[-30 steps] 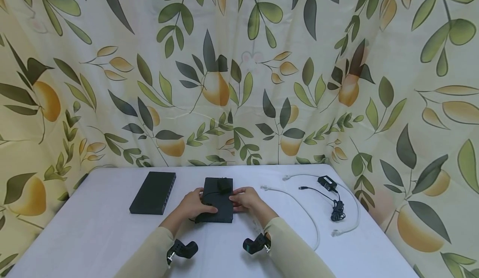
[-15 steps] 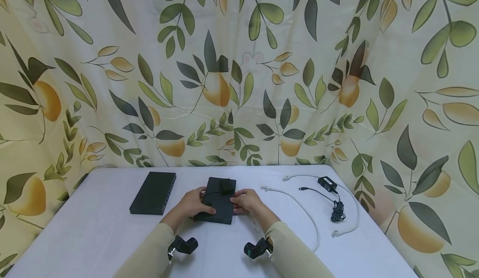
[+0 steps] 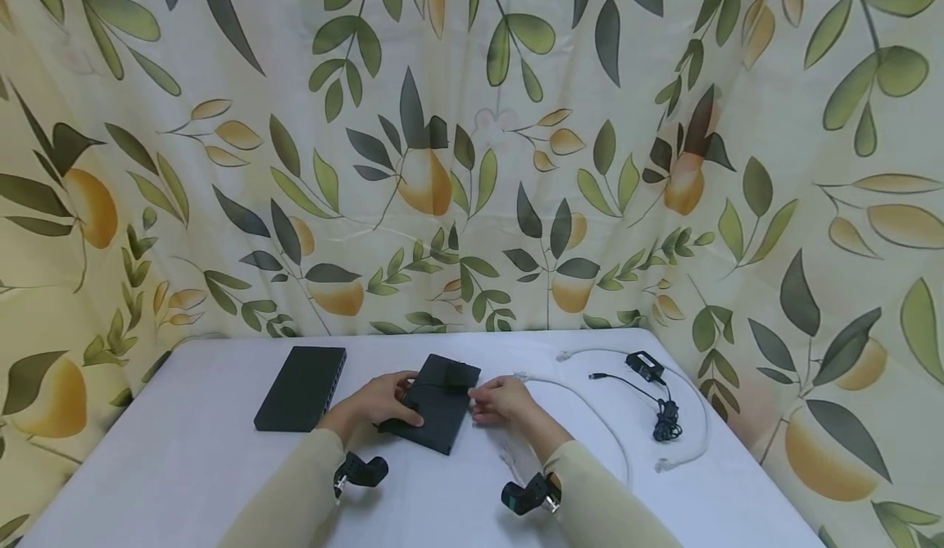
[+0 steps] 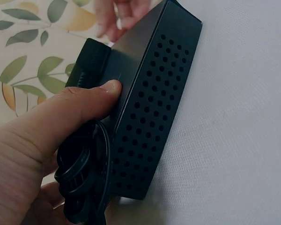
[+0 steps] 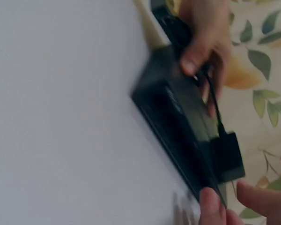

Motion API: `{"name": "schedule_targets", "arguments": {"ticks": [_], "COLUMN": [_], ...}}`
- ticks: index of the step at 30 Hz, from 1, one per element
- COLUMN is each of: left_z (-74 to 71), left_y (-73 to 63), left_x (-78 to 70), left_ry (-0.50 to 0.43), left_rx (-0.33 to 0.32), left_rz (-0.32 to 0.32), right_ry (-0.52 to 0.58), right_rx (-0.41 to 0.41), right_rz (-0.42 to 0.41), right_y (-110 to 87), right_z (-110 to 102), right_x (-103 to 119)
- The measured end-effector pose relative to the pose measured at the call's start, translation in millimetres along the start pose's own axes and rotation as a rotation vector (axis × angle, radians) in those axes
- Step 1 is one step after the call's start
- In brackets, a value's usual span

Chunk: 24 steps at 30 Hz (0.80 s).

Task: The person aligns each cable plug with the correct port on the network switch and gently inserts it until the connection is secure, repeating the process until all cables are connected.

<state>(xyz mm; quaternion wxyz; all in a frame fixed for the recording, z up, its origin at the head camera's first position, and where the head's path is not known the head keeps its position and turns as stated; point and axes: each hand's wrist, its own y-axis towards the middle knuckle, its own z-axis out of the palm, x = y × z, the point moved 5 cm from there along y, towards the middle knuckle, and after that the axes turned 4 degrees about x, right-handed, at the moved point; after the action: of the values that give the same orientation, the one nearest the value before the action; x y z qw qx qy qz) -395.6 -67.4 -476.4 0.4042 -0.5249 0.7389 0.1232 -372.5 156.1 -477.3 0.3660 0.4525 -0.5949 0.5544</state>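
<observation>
A flat black network switch (image 3: 437, 413) is at the middle of the table, turned at an angle. My left hand (image 3: 372, 400) grips its left side, thumb (image 4: 110, 91) on top; a perforated wall shows in the left wrist view. A small black power adapter (image 3: 460, 375) sits on the switch's top, and a bundled black cord (image 4: 86, 173) is beside my left thumb. My right hand (image 3: 509, 400) is at the right edge; in the blurred right wrist view, thumb and finger lie on either side of the switch's near corner.
Another black network switch (image 3: 302, 388) lies to the left. White network cables (image 3: 583, 409) curve over the right side of the white table (image 3: 184, 482). A black adapter (image 3: 645, 365) with its bundled cord (image 3: 667, 421) lies there too. A patterned curtain (image 3: 472, 163) hangs behind.
The switch has turned clockwise, its far end swinging right with the adapter on it. My right hand has moved slightly right with its edge, while my left hand keeps its grip.
</observation>
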Motion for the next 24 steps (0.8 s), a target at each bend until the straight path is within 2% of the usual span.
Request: {"name": "schedule_targets", "arguments": {"ticks": [4,10,17,21,24], "left_z": [0.0,3.1,2.3,-3.2,-11.5], "left_y": [-1.5,-0.4,-4.7,-13.9,-30.5], "left_x": [-0.1,-0.7,-2.2,-2.6,0.8], "left_ry": [-0.022,-0.02,-0.019,-0.061,-0.09], "left_rx": [-0.011,-0.008,-0.04,-0.115,-0.259], "left_rz": [0.002,0.014,0.039,0.04,0.001], "right_ry": [0.023,-0.001,0.02,0.041,0.054], "right_rx": [-0.068,-0.046,-0.075,-0.081,-0.075], "right_rz": [-0.032,-0.02,-0.024,-0.015,-0.019], "right_y": [13.8,31.3,36.9,37.2,37.8], "right_z": [-15,-12,-10,-10,-8], "right_x": [12,12,7,6,5]}}
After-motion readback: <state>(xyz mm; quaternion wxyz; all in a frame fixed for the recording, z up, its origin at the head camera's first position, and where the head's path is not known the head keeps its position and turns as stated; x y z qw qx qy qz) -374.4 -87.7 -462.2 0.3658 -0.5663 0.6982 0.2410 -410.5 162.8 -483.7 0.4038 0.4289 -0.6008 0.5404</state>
